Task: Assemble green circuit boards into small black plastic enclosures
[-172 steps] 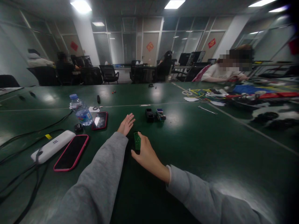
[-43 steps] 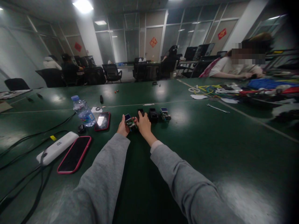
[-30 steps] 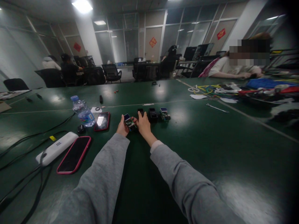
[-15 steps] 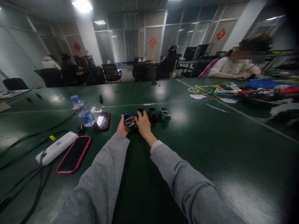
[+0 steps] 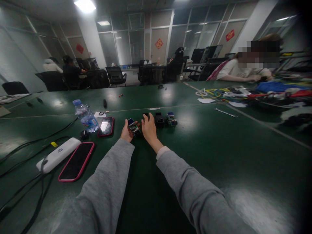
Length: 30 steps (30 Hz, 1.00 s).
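My left hand [image 5: 126, 132] is curled around a small circuit module with a little blue screen [image 5: 133, 126], holding it on the green table [image 5: 219, 146]. My right hand [image 5: 148, 127] rests beside it, its fingers reaching over a small black block [image 5: 145, 115] and touching the module's right side. Two more pieces stand in the same row to the right: a black block [image 5: 159, 119] and a second module with a blue screen [image 5: 171, 119].
Left of my hands lie a red-cased phone [image 5: 105, 126], a water bottle [image 5: 85, 116], a larger pink-cased phone [image 5: 76, 161], a white power bank [image 5: 58, 154] and black cables [image 5: 29, 143]. A person sits at the far right behind a clutter of wires and tools [image 5: 243, 94].
Earlier my right hand held a green board near me and my left hand lay flat and open. Both hands have since reached forward to the row of modules; in the last second they barely moved.
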### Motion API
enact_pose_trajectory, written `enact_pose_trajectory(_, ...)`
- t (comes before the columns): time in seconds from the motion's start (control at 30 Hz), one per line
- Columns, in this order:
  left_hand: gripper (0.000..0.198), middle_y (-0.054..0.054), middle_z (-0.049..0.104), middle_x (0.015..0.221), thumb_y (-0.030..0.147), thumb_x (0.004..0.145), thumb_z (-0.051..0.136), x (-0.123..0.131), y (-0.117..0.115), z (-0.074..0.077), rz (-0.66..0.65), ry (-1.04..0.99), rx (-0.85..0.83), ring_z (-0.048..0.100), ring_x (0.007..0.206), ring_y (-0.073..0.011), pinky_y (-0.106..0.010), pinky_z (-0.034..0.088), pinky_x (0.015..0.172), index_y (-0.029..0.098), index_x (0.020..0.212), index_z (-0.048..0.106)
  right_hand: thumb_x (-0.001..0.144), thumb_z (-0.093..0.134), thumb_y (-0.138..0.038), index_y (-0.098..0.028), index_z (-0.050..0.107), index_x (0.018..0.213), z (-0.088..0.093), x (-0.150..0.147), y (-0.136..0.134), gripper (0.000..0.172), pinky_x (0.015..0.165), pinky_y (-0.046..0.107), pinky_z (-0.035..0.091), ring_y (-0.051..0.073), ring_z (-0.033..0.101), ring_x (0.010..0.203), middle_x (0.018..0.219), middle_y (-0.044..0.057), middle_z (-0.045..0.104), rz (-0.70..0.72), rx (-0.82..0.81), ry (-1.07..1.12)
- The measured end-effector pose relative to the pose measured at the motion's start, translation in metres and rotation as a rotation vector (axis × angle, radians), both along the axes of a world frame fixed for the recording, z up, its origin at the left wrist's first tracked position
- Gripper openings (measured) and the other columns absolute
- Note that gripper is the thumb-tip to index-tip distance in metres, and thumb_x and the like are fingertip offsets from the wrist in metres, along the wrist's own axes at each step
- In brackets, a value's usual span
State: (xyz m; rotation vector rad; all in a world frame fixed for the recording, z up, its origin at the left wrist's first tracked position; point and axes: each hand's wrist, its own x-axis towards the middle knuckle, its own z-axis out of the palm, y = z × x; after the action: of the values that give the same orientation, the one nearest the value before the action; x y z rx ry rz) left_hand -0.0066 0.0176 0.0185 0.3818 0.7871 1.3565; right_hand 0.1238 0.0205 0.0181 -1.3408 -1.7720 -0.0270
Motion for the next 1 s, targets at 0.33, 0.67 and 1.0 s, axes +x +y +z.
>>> enact_pose_trajectory(0.33, 0.052, -0.009, 0.071, 0.078, 0.056, 0.088, 0.041, -0.017, 0.005, 0.001, 0.115, 0.004, 0.022, 0.069, 0.079, -0.019, -0.03, 0.055, 0.075, 0.011, 0.1, 0.065, 0.096, 0.041, -0.034, -0.016, 0.049, 0.121, 0.002, -0.026, -0.024, 0.031, 0.097, 0.033, 0.042, 0.02, 0.047, 0.112, 0.117, 0.01, 0.049, 0.347, -0.049, -0.008)
enact_pose_trajectory(0.67, 0.053, -0.011, 0.071, 0.082, 0.056, 0.087, 0.043, -0.016, 0.001, 0.008, 0.089, 0.036, 0.015, 0.07, 0.081, -0.0207, -0.031, 0.055, 0.075, 0.01, 0.107, 0.062, 0.08, 0.056, -0.016, -0.015, 0.046, 0.12, -0.006, -0.036, -0.025, 0.041, 0.095, 0.035, 0.044, 0.022, 0.047, 0.111, 0.12, 0.011, 0.049, 0.388, -0.143, -0.079)
enact_pose_trajectory(1.0, 0.038, -0.005, 0.069, 0.076, 0.046, 0.086, 0.053, -0.02, 0.01, 0.001, 0.196, 0.109, 0.0, 0.068, 0.073, -0.0153, -0.023, 0.052, 0.066, 0.015, 0.108, 0.06, 0.086, 0.054, -0.021, -0.018, 0.048, 0.117, 0.0, -0.043, -0.022, 0.031, 0.088, 0.032, 0.046, 0.019, 0.052, 0.104, 0.111, 0.008, 0.053, 0.241, -0.127, 0.05)
